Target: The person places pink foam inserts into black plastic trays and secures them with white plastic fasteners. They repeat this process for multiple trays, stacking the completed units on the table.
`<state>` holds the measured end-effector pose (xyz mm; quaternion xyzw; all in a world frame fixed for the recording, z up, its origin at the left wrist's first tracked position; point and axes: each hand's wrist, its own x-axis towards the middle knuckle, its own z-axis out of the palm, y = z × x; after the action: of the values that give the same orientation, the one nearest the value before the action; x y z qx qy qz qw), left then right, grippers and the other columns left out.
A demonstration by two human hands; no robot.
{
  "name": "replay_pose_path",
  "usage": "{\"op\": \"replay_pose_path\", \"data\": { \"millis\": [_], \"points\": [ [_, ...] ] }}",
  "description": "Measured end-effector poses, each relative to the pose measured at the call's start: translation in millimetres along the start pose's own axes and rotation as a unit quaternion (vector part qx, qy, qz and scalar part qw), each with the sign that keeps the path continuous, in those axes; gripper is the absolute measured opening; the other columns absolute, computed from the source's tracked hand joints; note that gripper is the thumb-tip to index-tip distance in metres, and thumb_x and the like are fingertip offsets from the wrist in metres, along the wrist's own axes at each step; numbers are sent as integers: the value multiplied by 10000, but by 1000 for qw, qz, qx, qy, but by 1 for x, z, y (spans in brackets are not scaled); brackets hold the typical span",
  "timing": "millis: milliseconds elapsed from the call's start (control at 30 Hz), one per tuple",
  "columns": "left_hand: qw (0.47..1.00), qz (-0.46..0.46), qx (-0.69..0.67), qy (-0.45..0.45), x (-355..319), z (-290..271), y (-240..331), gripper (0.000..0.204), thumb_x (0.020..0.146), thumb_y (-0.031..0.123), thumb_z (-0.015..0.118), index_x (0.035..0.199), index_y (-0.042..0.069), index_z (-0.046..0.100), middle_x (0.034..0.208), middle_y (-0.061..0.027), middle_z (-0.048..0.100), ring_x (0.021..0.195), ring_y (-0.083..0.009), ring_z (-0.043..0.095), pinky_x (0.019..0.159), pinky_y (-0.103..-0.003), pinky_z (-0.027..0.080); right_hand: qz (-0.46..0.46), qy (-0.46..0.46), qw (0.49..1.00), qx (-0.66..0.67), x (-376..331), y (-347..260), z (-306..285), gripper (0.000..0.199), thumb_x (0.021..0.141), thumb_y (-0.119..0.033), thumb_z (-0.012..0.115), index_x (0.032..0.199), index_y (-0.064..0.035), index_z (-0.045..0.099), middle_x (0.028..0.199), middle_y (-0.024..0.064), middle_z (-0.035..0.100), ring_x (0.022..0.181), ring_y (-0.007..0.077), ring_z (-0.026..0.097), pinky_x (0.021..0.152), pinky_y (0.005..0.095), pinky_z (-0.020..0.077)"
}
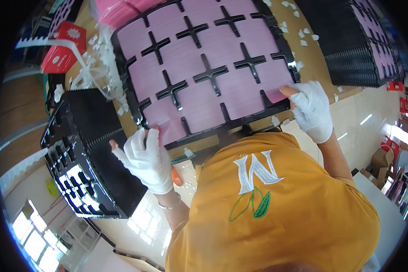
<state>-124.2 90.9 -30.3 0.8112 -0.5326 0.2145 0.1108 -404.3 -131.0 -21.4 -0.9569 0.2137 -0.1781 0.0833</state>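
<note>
A black plastic tray (285,107) with raised cross-shaped dividers lies in front of me, its compartments covered in pink sheet (204,115). At its near left corner is my left hand (147,161), in a white glove with bare fingertips. Two of its fingertips touch the pink sheet by the rim, while the thumb stands apart. My right hand (312,111), gloved the same way, is at the near right corner. Its fingers are curled and its thumb presses at the pink sheet's corner there. The undersides of both hands are hidden.
Stacked black trays stand at left (109,154) and at far right (349,50). Pink sheets (120,11) lie beyond the tray, near clear plastic bags (99,75) and a red box (65,47). White scraps (303,34) litter the brown table (310,54).
</note>
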Motion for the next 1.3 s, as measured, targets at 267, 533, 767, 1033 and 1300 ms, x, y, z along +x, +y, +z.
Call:
{"op": "replay_pose_path", "data": {
  "millis": [267, 533, 767, 1033, 1300],
  "points": [
    [998, -21, 39, -39, -4, -14, -4, 207, 710, 57, 657, 864, 194, 674, 900, 21, 548, 887, -191, 554, 1038, -628, 323, 15, -51, 998, -19, 2, -7, -6, 393, 705, 21, 582, 1076, -97, 631, 1025, 99, 618, 871, 306, 550, 791, 395, 428],
    [980, -62, 87, -166, -26, -61, -13, 227, 696, 229, 726, 906, 159, 678, 1065, -42, 543, 1023, -246, 524, 1046, -615, 294, 27, -84, 993, -80, -19, 11, -32, 285, 809, -113, 651, 1085, -47, 626, 1137, 138, 588, 1003, 330, 539, 880, 415, 411],
    [988, -36, -18, -147, 8, -41, 18, 638, 759, 523, 608, 1207, 70, 583, 1343, -170, 468, 1137, -411, 461, 1026, -574, 306, -11, -5, 994, -110, -3, 1, -26, 742, 960, -629, 275, 1320, -37, 541, 1383, 173, 487, 1315, 418, 397, 1073, 495, 301],
    [982, -12, 34, -183, 1, 4, 30, 665, 883, 625, 439, 1291, 119, 578, 1450, -185, 391, 1260, -495, 375, 1074, -611, 243, 32, -69, 994, -80, 8, -18, 18, 825, 894, -708, 281, 1163, -25, 658, 1448, 178, 417, 1325, 497, 306, 1085, 608, 192],
    [977, -47, 91, -190, -13, -3, 16, 595, 918, 568, 431, 1281, 122, 582, 1446, -189, 396, 1294, -489, 341, 1091, -592, 225, 99, -72, 983, -138, -5, -9, 5, 851, 907, -677, 301, 1155, 68, 629, 1395, 241, 458, 1312, 507, 322, 1081, 602, 193]
  ]
}}
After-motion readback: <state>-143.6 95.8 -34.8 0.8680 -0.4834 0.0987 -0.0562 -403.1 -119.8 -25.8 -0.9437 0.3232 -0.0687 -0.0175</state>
